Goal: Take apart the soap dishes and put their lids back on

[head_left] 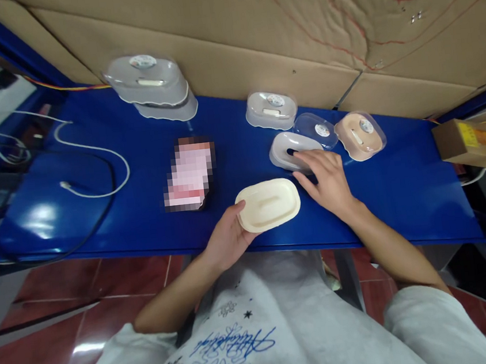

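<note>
A shallow cream oval plastic piece [273, 203] with a raised rim and a long mark in its middle is in my left hand [231, 235]. The left thumb lies over its edge and the fingers are underneath. My right hand [327, 182] reaches over the right end of a grey oval box [281, 153] with a dark hole in its top. Right thumb and fingers are spread apart there; whether they touch the box is hard to tell. Behind it lies a clear oval cover [316, 131] with a round sticker.
A grey covered box [271, 111] and a peach one [359, 138] stand behind. Stacked grey boxes [160, 95] are at back left. A phone [190, 176] with a blurred screen lies left on the blue table [231, 148]. A white cable [125, 159] curls farther left.
</note>
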Action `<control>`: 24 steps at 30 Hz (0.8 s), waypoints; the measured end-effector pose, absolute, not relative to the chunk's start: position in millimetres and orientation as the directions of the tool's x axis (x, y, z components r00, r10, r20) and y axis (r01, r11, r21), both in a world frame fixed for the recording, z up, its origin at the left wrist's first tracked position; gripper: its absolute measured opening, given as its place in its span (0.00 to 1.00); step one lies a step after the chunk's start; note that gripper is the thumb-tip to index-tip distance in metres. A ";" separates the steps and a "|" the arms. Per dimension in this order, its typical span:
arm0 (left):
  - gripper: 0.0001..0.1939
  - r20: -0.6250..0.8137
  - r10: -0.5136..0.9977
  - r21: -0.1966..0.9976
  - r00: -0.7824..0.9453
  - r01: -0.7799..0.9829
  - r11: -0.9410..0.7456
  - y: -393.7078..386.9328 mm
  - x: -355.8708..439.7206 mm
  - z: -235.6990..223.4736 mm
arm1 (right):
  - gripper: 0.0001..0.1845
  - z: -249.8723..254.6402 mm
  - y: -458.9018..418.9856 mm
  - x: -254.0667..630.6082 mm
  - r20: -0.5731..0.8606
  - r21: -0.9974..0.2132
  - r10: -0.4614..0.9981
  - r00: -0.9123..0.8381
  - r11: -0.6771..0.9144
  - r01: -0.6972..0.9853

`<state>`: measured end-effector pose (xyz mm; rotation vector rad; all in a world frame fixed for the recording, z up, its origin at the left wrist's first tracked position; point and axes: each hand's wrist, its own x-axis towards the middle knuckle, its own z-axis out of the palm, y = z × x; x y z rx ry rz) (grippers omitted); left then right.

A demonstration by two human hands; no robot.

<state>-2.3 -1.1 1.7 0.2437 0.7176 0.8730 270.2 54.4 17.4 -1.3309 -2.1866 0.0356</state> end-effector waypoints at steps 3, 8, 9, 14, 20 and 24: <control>0.24 -0.443 0.767 0.449 0.464 -0.626 0.638 0.6 -2.5 3.4 | 0.20 14.0 62.9 274.6 0.385 -0.256 0.854 -0.350 0.463 0.849; 0.28 -0.407 0.750 0.379 0.521 -0.651 0.658 4.1 -3.7 4.8 | 0.18 21.9 43.3 254.2 0.507 -0.374 0.736 -0.448 0.657 0.655; 0.29 -0.411 0.756 0.370 0.510 -0.664 0.650 4.2 -3.9 5.1 | 0.19 24.3 37.1 248.9 0.515 -0.355 0.674 -0.529 0.730 0.584; 0.26 -0.449 0.789 0.384 0.420 -0.706 0.595 1.6 -2.5 7.2 | 0.26 29.8 20.8 236.9 0.445 -0.240 0.512 -0.735 0.859 0.452; 0.21 -0.410 0.827 0.430 0.384 -0.719 0.547 -0.9 1.2 5.6 | 0.24 33.9 21.9 240.3 0.469 -0.162 0.488 -0.736 0.867 0.471; 0.24 -0.387 0.834 0.445 0.393 -0.713 0.542 -1.5 1.0 2.1 | 0.23 34.1 21.3 241.2 0.504 -0.147 0.463 -0.729 0.878 0.456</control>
